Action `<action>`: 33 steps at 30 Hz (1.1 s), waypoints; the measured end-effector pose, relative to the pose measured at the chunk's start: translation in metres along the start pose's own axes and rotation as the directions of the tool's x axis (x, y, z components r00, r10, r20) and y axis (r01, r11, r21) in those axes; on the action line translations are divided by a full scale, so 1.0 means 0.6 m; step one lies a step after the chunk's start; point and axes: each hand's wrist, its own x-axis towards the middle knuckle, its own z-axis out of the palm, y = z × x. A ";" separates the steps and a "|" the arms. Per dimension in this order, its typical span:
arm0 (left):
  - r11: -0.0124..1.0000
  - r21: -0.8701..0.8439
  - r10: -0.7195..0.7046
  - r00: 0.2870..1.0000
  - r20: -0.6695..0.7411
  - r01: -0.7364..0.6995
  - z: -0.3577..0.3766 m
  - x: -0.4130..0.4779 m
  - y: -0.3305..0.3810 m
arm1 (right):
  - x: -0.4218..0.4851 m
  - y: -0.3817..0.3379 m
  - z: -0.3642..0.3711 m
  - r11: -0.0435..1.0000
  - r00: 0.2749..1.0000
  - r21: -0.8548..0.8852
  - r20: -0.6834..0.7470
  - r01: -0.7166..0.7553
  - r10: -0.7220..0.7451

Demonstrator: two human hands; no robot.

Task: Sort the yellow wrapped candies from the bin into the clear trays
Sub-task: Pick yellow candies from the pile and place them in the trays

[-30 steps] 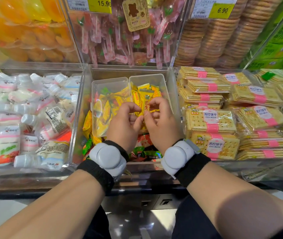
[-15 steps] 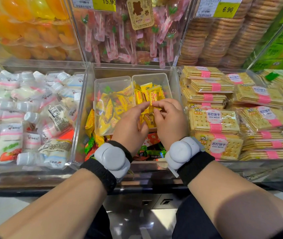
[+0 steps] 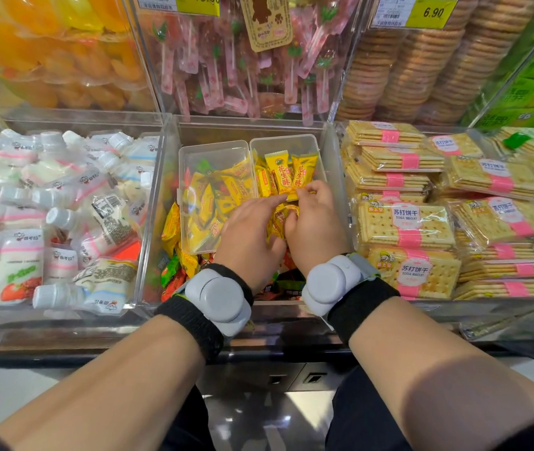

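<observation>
- Placing yellow candy (image 3: pixel 304 172) into right clear tray (image 3: pixel 285 147), pinching its lower edge with right hand (image 3: pixel 316 219).
- Steadying neighbouring candies (image 3: pixel 266 181) with left hand (image 3: pixel 247 232), fingers extended flat.
- Probably needing a gentle release next.

Right tray (image 3: pixel 291 146) far end open, yellow candies (image 3: pixel 283 173) upright mid-tray, left hand (image 3: pixel 246 237), right hand (image 3: pixel 315 224) crowding near end
</observation>
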 end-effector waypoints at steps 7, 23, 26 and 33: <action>1.000 -0.008 0.005 1.000 -0.011 -0.005 -0.001 0.000 0.003 | 0.001 0.005 0.011 0.994 0.988 -0.106 0.151 -0.001 0.017; 1.000 -0.006 -0.022 1.000 -0.015 0.022 -0.004 -0.002 0.002 | -0.003 0.002 0.010 0.982 0.988 -0.180 0.152 0.049 -0.021; 0.999 -0.021 -0.036 0.999 -0.015 0.035 -0.012 -0.004 -0.002 | -0.006 0.001 0.011 0.984 0.990 -0.162 0.134 0.070 -0.048; 0.991 0.054 -0.120 0.993 -0.025 0.121 -0.054 -0.018 -0.037 | -0.012 -0.005 0.004 0.986 0.987 -0.079 0.082 0.144 -0.138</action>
